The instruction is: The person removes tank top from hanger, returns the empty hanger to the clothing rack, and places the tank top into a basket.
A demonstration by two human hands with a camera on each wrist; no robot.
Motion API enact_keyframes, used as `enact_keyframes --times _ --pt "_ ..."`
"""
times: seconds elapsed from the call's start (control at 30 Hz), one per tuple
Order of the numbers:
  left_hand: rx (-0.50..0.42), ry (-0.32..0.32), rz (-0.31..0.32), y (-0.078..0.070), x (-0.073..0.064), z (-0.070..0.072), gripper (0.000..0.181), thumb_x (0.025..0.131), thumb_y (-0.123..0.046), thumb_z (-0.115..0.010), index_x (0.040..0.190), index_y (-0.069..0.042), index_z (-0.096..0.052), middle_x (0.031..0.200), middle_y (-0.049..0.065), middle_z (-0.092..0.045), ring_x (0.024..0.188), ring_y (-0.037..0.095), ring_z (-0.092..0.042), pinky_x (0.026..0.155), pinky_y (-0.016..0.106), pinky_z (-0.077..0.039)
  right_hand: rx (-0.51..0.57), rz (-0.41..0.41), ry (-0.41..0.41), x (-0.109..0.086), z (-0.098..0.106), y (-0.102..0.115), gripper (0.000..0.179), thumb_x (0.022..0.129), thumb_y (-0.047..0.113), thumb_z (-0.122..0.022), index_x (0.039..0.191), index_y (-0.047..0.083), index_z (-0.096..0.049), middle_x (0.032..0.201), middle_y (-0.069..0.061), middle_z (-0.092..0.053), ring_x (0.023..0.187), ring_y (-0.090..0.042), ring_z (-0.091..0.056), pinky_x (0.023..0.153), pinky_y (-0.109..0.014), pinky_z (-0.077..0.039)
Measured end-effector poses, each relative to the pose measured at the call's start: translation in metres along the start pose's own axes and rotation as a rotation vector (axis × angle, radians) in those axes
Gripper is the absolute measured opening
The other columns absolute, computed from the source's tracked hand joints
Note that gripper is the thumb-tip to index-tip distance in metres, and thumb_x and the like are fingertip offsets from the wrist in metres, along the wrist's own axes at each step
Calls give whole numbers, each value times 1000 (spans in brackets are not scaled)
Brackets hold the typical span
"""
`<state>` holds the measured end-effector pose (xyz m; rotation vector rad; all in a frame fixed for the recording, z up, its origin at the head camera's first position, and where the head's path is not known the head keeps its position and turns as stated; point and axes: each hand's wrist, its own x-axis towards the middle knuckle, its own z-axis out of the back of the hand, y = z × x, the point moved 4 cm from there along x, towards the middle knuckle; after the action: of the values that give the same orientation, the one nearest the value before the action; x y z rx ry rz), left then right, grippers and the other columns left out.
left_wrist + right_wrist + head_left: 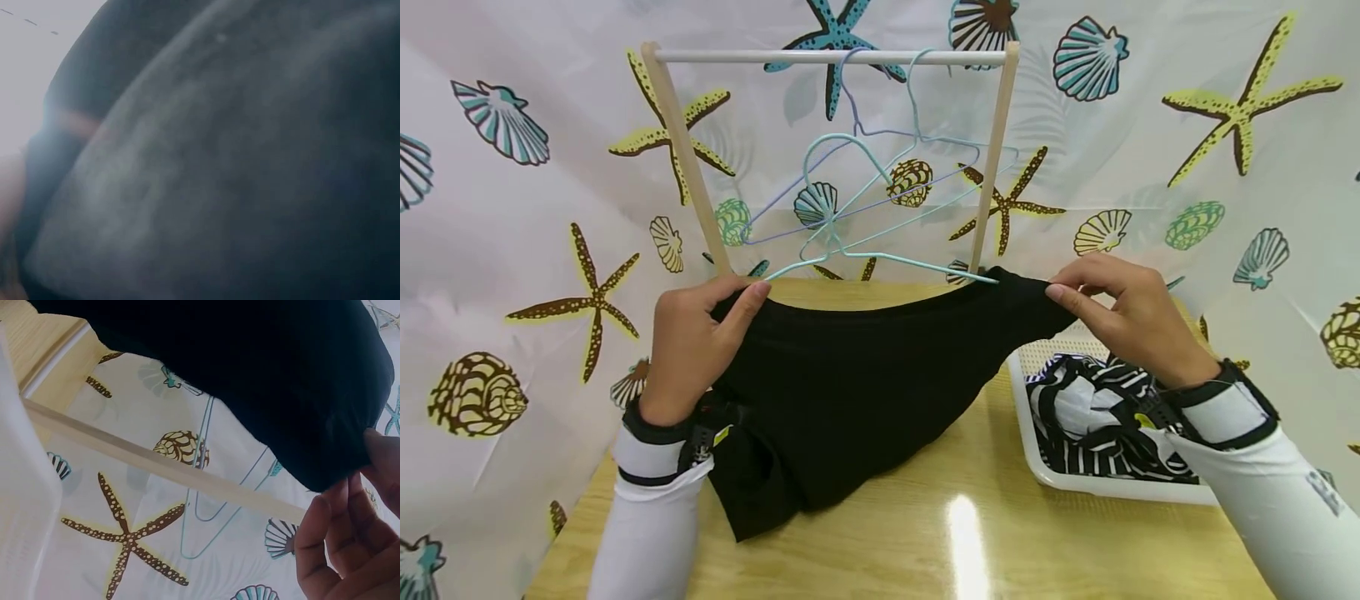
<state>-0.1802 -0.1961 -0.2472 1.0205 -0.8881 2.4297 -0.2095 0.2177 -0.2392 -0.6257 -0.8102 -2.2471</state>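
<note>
A black shirt (857, 375) is stretched wide between both hands above the table. My left hand (703, 333) pinches its upper edge at one shoulder, thumb in front. At the opposite shoulder my right hand (1131, 312) pinches the cloth between thumb and fingers, also plain in the right wrist view. A mint-green hanger (887, 255) stands at the neckline, hook up; its right tip overlaps the right shoulder and its left end reaches my left hand. Blurred dark cloth (237, 169) nearly fills the left wrist view.
Behind stands a wooden rack (688, 158) with a white rod (722, 57), from which a blue hanger (790, 185) and another mint hanger (955, 198) hang. On the right, a white basket (1067, 482) holds black-and-white striped clothes (1090, 417). A shell-and-starfish curtain (1150, 50) surrounds the wooden table (895, 542).
</note>
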Motion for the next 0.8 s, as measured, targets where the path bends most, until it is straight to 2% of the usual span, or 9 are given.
enact_keyframes --times 0.17,0.27,0.4,0.5,0.67,0.8 --pt "34 -57 35 4 -4 10 22 93 -26 -66 83 -8 -74 56 2 -57 50 12 -45 47 24 -26 -54 -5 -18 -8 -2 -6 10 85 2 -72 86 12 -72 87 6 -65 78 0 -54 67 -16 -40" --pt "57 -77 63 7 -6 13 24 93 -27 -65 83 -7 -74 61 4 -62 51 13 -46 47 24 -25 -84 -18 -24 -13 -4 -10 14 83 1 -73 83 15 -72 83 7 -65 75 1 -54 66 -17 -39" --pt "82 -110 110 11 -9 18 28 94 -27 -64 78 -5 -71 56 4 -55 50 12 -42 46 24 -23 -110 -32 -30 -19 -6 -13 14 83 2 -73 81 16 -71 80 8 -64 73 0 -53 66 -19 -39" --pt "70 -132 131 11 -8 22 31 95 -27 -63 74 -4 -68 51 4 -42 48 12 -37 46 24 -21 -113 -27 -27 -22 -8 -14 14 83 2 -73 82 16 -71 78 9 -63 71 -1 -52 64 -20 -39" --pt "12 -114 98 2 1 16 28 95 -26 -62 79 -4 -70 58 6 -55 51 11 -41 48 25 -24 -108 -18 -12 -27 -13 -16 15 82 0 -73 82 15 -71 76 9 -63 69 -2 -52 61 -20 -39" --pt "-8 -95 74 -5 5 7 29 95 -28 -62 78 -5 -69 61 6 -58 54 13 -43 50 25 -25 -61 5 24 -32 -28 -17 16 82 -3 -72 84 13 -69 78 8 -62 70 -2 -52 61 -19 -40"
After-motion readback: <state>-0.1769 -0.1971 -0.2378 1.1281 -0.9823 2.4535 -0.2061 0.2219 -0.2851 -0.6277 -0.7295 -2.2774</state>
